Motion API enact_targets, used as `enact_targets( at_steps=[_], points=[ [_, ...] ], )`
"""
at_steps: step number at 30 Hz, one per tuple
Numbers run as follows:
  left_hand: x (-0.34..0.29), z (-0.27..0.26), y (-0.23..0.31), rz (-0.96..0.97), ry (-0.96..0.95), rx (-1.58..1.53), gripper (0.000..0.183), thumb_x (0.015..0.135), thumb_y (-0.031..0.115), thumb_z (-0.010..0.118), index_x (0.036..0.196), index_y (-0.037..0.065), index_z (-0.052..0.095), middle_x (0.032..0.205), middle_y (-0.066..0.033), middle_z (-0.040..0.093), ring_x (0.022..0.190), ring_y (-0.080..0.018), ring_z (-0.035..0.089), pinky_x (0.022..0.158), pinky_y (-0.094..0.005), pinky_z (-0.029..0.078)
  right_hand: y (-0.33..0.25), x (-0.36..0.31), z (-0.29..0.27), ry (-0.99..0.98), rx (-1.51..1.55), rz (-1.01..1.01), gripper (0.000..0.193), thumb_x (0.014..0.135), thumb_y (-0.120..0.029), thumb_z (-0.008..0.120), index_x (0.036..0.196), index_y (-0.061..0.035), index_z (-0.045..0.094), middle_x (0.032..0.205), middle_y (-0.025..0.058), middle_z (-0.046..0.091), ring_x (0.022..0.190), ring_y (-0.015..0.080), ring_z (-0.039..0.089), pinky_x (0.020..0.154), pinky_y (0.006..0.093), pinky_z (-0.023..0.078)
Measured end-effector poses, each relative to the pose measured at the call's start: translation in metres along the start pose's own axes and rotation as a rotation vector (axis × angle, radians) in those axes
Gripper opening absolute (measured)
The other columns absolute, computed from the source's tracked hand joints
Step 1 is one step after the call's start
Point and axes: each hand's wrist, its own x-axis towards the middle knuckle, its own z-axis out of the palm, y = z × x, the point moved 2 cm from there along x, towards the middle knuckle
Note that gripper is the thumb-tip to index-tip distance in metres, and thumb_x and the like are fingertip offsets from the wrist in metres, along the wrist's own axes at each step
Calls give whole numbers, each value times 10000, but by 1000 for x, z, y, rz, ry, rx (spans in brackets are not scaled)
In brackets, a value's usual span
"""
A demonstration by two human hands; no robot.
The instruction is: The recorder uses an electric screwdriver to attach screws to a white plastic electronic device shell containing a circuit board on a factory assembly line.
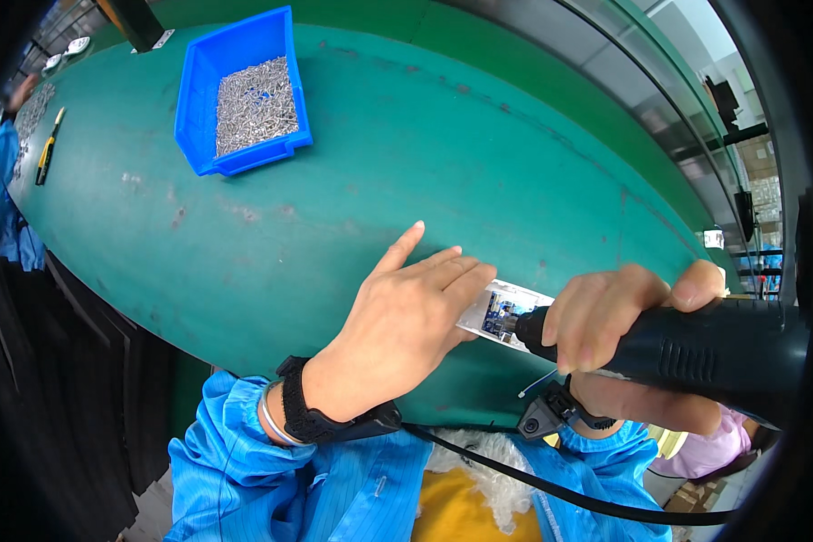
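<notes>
Fingers of the left hand hold a white case beside the right hand, 1 finger poking out. That hand wraps round a black tool, tip at the blue board inside the case. Metal bits lie in a blue bin.

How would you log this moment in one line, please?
left hand: holding white housing; right hand: gripping black tool; tool tip: at circuit board; blue bin: small metal parts

On the green table: blue bin; yellow-black tool.
</notes>
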Motion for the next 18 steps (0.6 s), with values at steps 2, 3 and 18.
enact_targets(
  at_steps=[2,3,18],
  points=[
    [0,1,-3,3,11,-11,516,593,123,706,1075,84,526,1071,-37,569,1039,-222,517,971,-463,283,1,0,1,11,35,-23,675,720,-580,536,1093,-79,280,638,108,510,458,199,500,483,315,433],
    [1,1,-3,-2,10,-14,516,593,123,706,1075,84,526,1071,-37,569,1039,-222,517,971,-463,283,0,0,2,11,36,-17,675,720,-580,536,1093,-79,280,638,108,510,458,199,500,483,315,433],
    [1,-4,-10,-4,-12,-42,525,590,112,705,1081,69,524,1074,-59,565,1040,-236,514,982,-452,277,13,6,7,25,-5,19,667,725,-583,528,1083,-75,288,631,95,513,425,188,494,460,299,436]
  ],
)
